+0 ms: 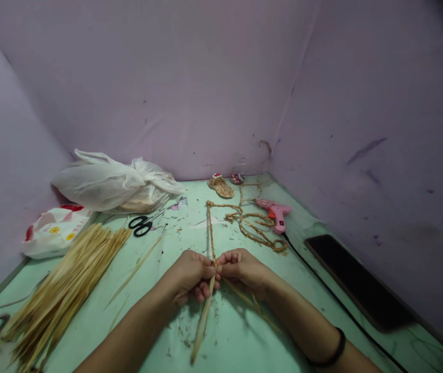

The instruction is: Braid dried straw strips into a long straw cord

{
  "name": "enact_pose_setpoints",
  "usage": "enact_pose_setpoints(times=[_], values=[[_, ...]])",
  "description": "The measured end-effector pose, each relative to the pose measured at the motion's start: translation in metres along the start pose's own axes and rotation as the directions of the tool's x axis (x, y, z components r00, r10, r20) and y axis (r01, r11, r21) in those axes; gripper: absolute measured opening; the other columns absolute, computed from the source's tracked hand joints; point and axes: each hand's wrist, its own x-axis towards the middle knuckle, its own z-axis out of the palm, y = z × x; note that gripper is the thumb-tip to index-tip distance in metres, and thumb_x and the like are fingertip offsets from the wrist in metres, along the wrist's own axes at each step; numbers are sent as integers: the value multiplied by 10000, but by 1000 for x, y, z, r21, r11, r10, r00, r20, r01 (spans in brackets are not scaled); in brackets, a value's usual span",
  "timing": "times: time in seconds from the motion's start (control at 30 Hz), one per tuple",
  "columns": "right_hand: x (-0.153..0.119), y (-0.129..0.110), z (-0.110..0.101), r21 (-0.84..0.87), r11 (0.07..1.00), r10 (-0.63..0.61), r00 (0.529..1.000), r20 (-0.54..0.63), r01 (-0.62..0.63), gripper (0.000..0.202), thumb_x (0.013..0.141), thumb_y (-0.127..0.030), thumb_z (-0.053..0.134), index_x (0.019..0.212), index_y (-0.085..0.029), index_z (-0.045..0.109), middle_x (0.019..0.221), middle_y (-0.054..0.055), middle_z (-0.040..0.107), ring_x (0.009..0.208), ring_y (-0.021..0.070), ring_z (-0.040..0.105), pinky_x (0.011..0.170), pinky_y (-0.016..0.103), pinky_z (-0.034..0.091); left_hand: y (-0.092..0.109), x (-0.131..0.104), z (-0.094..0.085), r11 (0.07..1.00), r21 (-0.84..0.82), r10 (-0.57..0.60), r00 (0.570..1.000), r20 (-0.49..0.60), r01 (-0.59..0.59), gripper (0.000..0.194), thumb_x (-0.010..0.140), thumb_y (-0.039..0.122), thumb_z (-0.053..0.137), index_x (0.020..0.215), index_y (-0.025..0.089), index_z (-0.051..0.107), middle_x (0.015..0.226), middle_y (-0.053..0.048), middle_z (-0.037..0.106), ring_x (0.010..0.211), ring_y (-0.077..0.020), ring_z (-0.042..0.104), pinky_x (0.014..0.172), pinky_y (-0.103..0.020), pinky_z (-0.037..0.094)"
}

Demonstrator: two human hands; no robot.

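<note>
A thin braided straw cord runs from the coil in the middle of the table down to my two hands. My left hand pinches the near end of the braid, with a wide loose straw strip hanging below its fingers. Close against it, my right hand is closed on the same end, fingertips together. More loose strands trail out under my right wrist. The finished braid lies in loops beyond my right hand. What exactly each fingertip grips is too small to make out.
Left lie a bundle of dry straw strips, black-handled scissors, a tissue pack and a white plastic bag. A small woven slipper sits at the back. Right are a pink glue gun, its black cable and a dark phone.
</note>
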Motion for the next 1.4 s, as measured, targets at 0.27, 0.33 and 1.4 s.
enact_pose_setpoints(times=[0.27,0.33,1.4], values=[[2,13,2,-660,730,-335,935,-116,180,94,616,-164,515,638,-128,600,560,21,598,492,87,461,464,194,292,-12,11,9,990,126,-34,981,-189,59,120,563,119,468,451,148,436,331,23,416,254,-89,357,265,-195,260],[-6,10,7,-816,562,-408,903,-132,135,149,625,-142,481,645,-143,629,585,41,620,511,105,483,470,208,280,-14,13,10,984,176,10,978,-207,27,117,533,109,449,428,155,424,300,40,374,231,-79,310,255,-190,208],[1,9,12,-281,959,-16,984,-175,-34,96,674,-114,443,589,-156,456,398,-69,408,326,34,296,361,172,219,-7,9,-9,982,139,112,988,108,-126,71,521,190,507,478,132,508,357,45,409,280,-37,277,316,-193,147]])
